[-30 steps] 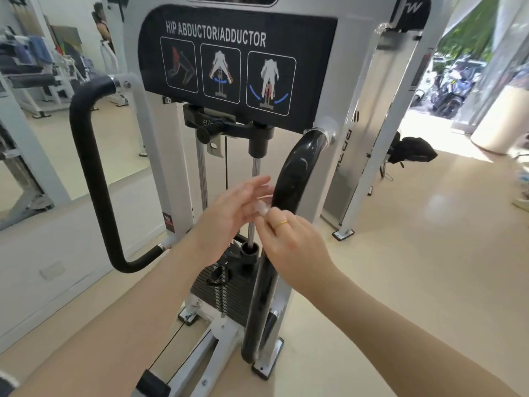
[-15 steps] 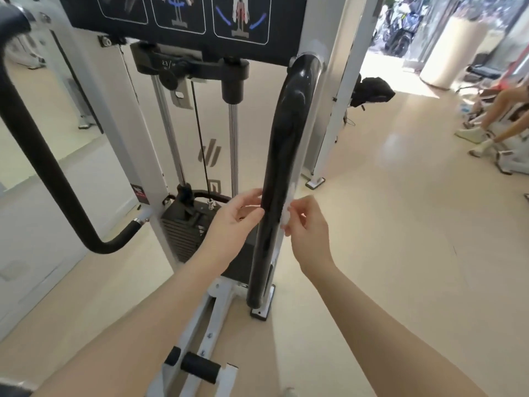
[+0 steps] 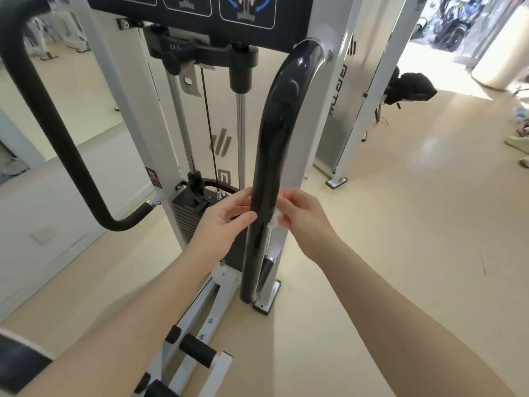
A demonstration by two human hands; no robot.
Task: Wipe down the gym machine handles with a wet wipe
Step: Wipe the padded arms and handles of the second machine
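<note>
The glossy black right handle of the hip machine runs from its top bend down to the base. My left hand touches the handle's left side at mid height, thumb and fingertips against it. My right hand pinches a small crumpled white wet wipe against the handle's right side at the same height. The matte black left handle curves down at the left, away from both hands.
The weight stack, guide rods and cable sit between the handles. White frame posts stand to the right. A black bag lies on the beige floor behind. Black foot rollers are below near my arms.
Both hands have moved from in front of the handle to either side of it, and the right hand now holds the wipe against the handle. The view has tilted lower.
</note>
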